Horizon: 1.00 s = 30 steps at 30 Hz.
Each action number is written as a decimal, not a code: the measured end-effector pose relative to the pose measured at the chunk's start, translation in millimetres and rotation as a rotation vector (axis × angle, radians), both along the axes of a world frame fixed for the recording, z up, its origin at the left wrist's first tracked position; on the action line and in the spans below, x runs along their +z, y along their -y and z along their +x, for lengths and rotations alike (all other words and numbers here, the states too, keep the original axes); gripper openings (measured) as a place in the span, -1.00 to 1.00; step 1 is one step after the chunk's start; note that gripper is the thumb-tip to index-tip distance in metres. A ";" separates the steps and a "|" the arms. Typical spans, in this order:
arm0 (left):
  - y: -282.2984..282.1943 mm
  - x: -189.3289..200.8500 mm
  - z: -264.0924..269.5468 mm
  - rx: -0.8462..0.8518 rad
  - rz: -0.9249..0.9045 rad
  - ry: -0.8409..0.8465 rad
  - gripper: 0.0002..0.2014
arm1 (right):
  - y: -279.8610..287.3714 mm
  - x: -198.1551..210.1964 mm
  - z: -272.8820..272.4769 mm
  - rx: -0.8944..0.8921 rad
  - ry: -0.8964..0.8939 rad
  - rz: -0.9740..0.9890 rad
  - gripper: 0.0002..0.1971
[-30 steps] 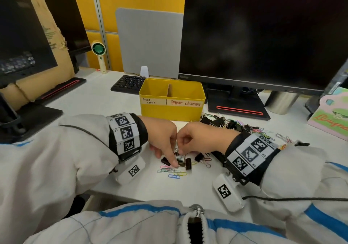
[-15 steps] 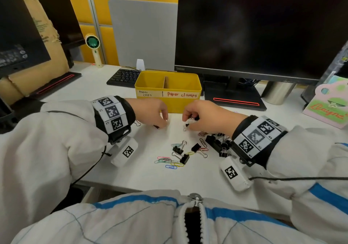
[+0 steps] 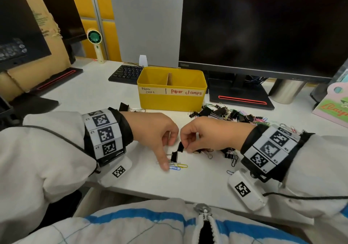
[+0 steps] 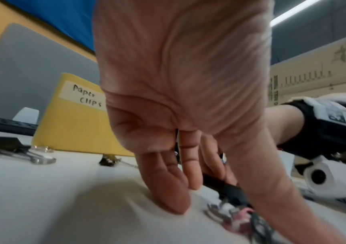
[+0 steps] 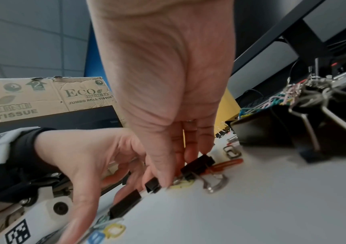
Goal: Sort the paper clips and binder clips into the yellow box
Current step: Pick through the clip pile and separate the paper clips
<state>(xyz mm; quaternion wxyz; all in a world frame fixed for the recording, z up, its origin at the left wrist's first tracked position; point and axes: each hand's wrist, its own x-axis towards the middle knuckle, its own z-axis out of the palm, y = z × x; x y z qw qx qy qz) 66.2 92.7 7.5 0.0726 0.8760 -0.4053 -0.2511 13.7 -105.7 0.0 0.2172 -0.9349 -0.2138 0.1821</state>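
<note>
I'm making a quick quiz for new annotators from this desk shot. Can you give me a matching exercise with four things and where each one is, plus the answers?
Things:
1. yellow box
2. small black binder clip
3. coloured paper clips
4. big pile of clips

Places:
A. on the desk under the left hand's thumb tip
B. pinched in the right hand's fingertips
C. on the desk to the right of the box, in front of the monitor stand
D. behind both hands, next to the keyboard

Pairs: 1-D, 2-B, 3-A, 4-C
</note>
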 end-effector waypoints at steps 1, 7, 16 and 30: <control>1.0 -0.8 -1.4 -0.007 0.023 -0.009 -0.42 | 0.3 -0.7 0.7 -0.002 0.012 -0.010 -0.93; 8.6 -7.3 9.6 0.061 -0.037 -0.112 -0.69 | 1.7 -3.3 5.1 -0.066 0.021 -0.088 -0.76; 8.1 -9.8 23.0 0.123 -0.092 -0.144 -0.73 | 3.3 -2.7 9.5 -0.114 0.001 -0.046 -0.65; 0.4 -7.5 41.2 0.309 -0.034 0.249 -0.81 | 25.3 5.9 30.3 -0.291 0.258 -0.268 -0.60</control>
